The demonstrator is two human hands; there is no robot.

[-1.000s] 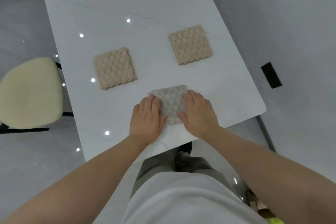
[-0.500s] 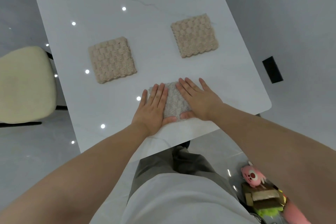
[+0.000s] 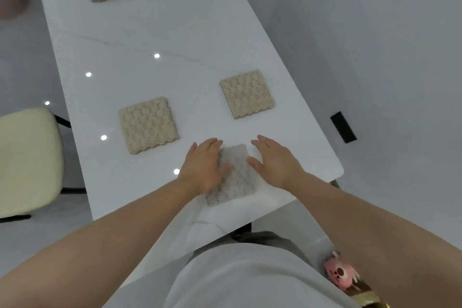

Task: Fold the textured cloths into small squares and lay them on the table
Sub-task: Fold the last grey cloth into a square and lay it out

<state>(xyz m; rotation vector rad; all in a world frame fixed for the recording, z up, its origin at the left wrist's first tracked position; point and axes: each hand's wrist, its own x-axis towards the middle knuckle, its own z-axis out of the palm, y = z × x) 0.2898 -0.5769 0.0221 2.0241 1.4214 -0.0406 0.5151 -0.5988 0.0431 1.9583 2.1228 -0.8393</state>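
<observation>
Grey cloth (image 3: 236, 177) is lying by the glossy white tabletop's (image 3: 175, 40) near edge w/ left hand (image 3: 203, 166) pressing flat on it (gripping nothing). Right hand (image 3: 275, 162) is spreading open just beside it; cream chair (image 3: 27, 160) standing off the left edge.

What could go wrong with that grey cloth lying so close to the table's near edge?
The grey cloth sits near the front edge of the table, so a pull toward the person might slide it off. Only the left hand rests on it; the right hand is mostly beside it, so the thick fold may spring open once released.
</observation>
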